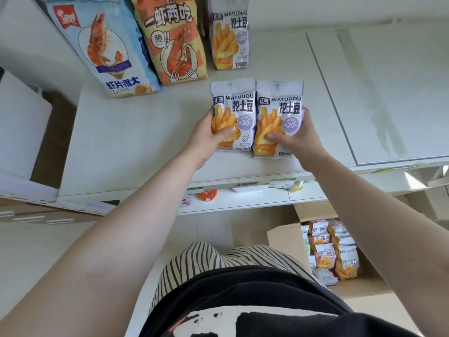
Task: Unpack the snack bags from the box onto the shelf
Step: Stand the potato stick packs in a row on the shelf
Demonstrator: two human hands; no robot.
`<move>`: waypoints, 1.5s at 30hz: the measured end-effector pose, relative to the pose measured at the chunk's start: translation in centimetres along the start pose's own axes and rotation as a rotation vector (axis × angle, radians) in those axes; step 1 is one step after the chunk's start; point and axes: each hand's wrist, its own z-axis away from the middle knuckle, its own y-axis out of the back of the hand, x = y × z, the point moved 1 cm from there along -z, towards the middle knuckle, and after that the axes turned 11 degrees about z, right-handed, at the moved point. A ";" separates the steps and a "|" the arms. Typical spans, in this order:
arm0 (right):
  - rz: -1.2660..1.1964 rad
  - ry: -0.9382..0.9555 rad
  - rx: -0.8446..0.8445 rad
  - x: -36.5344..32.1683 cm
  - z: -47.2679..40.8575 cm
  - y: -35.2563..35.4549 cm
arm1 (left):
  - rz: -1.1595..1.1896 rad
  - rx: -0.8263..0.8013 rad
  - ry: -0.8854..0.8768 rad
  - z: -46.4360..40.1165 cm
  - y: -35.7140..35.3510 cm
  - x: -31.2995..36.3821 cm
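Two purple-and-white fry snack bags stand side by side on the white shelf (pixel 136 142). My left hand (pixel 206 139) grips the left bag (pixel 234 105), thumb across its front. My right hand (pixel 296 139) grips the right bag (pixel 279 108) the same way. A third bag of the same kind (pixel 229 37) stands farther back on the shelf. The open cardboard box (pixel 284 239) sits on the floor at the lower right, with several more fry bags (pixel 328 251) inside.
A blue shrimp-chip bag (pixel 104 49) and an orange shrimp bag (pixel 175 40) stand at the shelf's back left. Price labels (pixel 279 184) line the shelf's front edge. The shelf's right half (pixel 388 93) is bare. A lower shelf (pixel 243 198) holds small items.
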 end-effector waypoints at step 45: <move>0.102 0.165 -0.209 -1.0 -1.5 -3.8 | 0.083 -0.129 0.066 -1.9 -0.1 2.8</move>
